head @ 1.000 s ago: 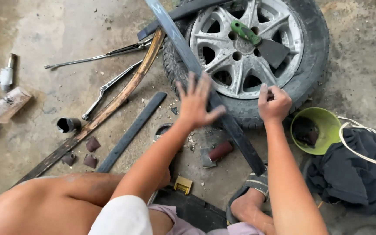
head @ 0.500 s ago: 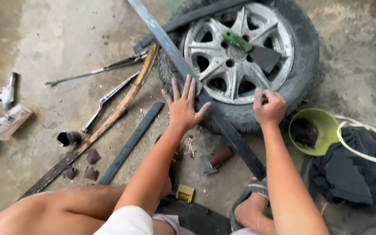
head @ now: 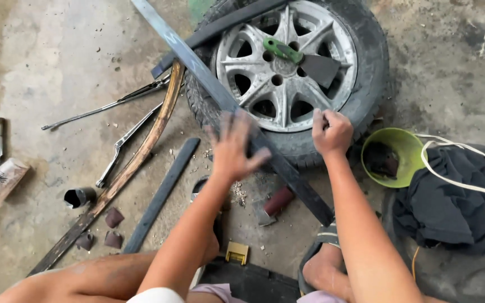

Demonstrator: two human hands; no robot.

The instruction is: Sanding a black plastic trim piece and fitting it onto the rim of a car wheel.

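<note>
Concrete floor [head: 57,56], tools scattered. Left hand [head: 232,147], fingers spread and motion-blurred, lies on the flat bar [head: 197,67], likely steadying it. Bar leans over the wheel [head: 287,73], long axis running from top left to bottom right, lower end near a sandalled foot [head: 324,264]. Right hand [head: 332,133] fisted on the tyre; contents hidden.

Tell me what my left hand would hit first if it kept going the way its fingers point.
Probably the long flat metal bar lying across the tyre: the left hand is spread just over it, fingers aimed toward the alloy wheel. The hand is blurred, so height above the bar is unclear.
</note>
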